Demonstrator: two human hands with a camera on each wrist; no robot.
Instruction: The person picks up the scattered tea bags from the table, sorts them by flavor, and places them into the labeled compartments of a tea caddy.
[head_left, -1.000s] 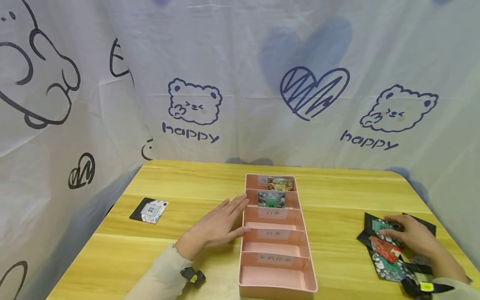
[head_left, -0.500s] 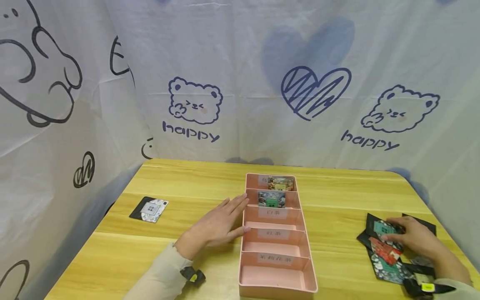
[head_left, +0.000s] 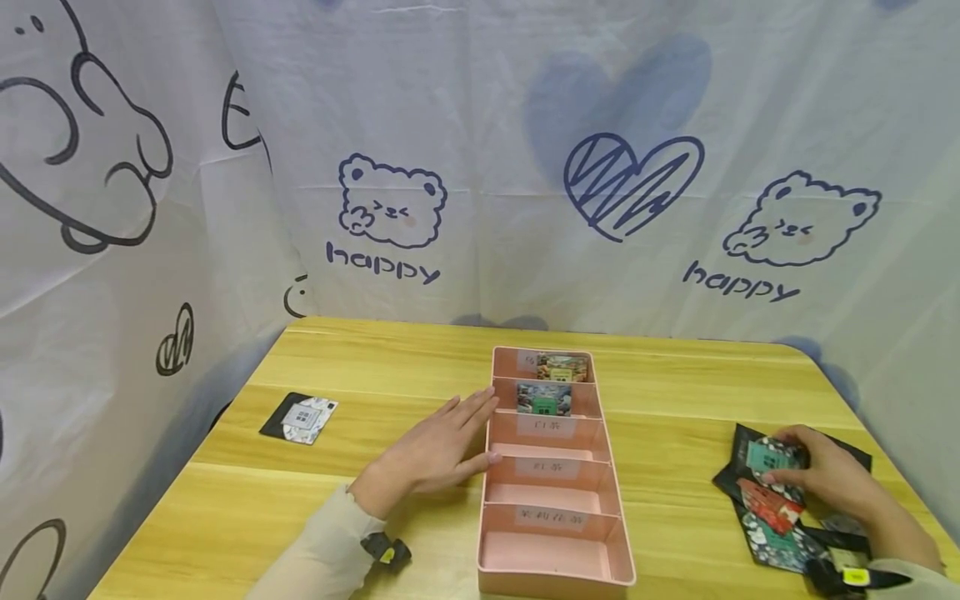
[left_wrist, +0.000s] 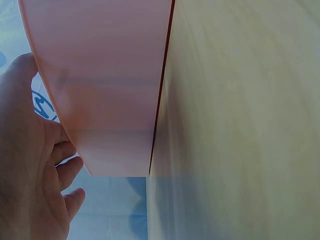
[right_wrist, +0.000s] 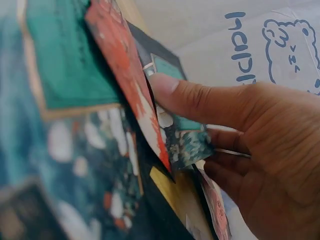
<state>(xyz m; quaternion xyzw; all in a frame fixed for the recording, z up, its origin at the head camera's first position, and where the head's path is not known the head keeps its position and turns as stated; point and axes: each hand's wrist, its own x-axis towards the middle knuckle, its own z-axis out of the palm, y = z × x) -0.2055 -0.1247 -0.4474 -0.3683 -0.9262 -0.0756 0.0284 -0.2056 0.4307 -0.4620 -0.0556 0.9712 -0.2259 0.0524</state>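
Note:
A long pink divided box (head_left: 555, 577) with paper labels stands mid-table. My left hand (head_left: 435, 450) rests against its left rim, fingers extended; in the left wrist view, the fingertips touch the rim of the pink wall (left_wrist: 105, 75). At the right, my right hand (head_left: 836, 475) pinches a black tea sachet with a green label (head_left: 768, 456) at the top of a loose pile. The right wrist view has the thumb (right_wrist: 200, 102) on the sachet's front (right_wrist: 187, 122), fingers behind. Beneath it lie a red tea sachet (head_left: 768, 504) and another green-labelled sachet (head_left: 780, 542).
In the box's two farthest compartments sit a yellow-labelled sachet (head_left: 562, 367) and a green-labelled sachet (head_left: 543, 400). A black-and-white sachet (head_left: 300, 418) lies at the table's left. A printed curtain (head_left: 510, 167) hangs behind the table.
The right hand has shifted slightly, and the green-labelled sachet under its fingers has risen and tilted a little. The left hand stays on the box.

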